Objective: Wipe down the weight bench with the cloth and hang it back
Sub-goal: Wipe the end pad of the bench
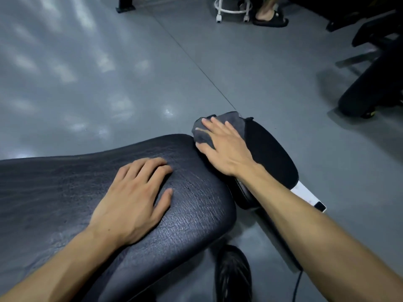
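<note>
The weight bench has a wide black cracked-leather pad across the lower left and a smaller black pad beyond it to the right. A dark grey cloth lies bunched on the far end of the smaller pad. My right hand presses flat on the cloth with fingers spread. My left hand rests palm-down on the wide pad, fingers straight and holding nothing.
A white frame bar sticks out under the small pad. Grey floor surrounds the bench. A black shoe is below the pad. A person's sandalled foot, a white wheeled base and dark equipment stand further off.
</note>
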The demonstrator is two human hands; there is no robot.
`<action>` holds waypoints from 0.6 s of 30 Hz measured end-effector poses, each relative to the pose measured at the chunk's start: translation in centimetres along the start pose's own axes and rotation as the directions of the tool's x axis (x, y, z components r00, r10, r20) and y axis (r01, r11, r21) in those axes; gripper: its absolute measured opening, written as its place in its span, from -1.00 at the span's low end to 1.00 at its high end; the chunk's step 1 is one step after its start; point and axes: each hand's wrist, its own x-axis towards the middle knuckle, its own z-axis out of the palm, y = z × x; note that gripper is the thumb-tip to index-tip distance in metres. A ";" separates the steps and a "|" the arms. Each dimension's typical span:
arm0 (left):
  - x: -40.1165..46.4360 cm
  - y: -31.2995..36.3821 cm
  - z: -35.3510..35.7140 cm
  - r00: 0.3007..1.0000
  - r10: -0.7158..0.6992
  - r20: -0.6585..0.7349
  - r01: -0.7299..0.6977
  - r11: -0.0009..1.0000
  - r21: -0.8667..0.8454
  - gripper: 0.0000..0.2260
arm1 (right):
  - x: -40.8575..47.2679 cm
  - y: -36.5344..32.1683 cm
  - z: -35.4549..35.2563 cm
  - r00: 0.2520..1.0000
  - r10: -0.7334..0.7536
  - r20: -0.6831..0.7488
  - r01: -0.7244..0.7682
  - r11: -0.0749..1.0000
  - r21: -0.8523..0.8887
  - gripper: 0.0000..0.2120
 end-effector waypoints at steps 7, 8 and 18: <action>0.1 -0.3 0.3 1.000 0.011 -0.019 -0.012 1.000 -0.010 -0.61 | -8.6 4.5 -0.9 0.998 -0.054 -0.040 0.061 0.978 0.200 -0.48; 0.1 -0.3 0.3 1.000 0.014 -0.019 -0.014 1.000 -0.014 -0.61 | -6.4 4.8 -1.1 0.999 -0.006 -0.043 0.015 0.977 0.211 -0.50; -0.1 -0.4 0.4 0.998 -0.001 -0.057 -0.001 1.000 -0.024 -0.63 | -0.6 10.3 -2.3 0.849 0.520 -0.096 -0.496 0.846 0.196 -0.35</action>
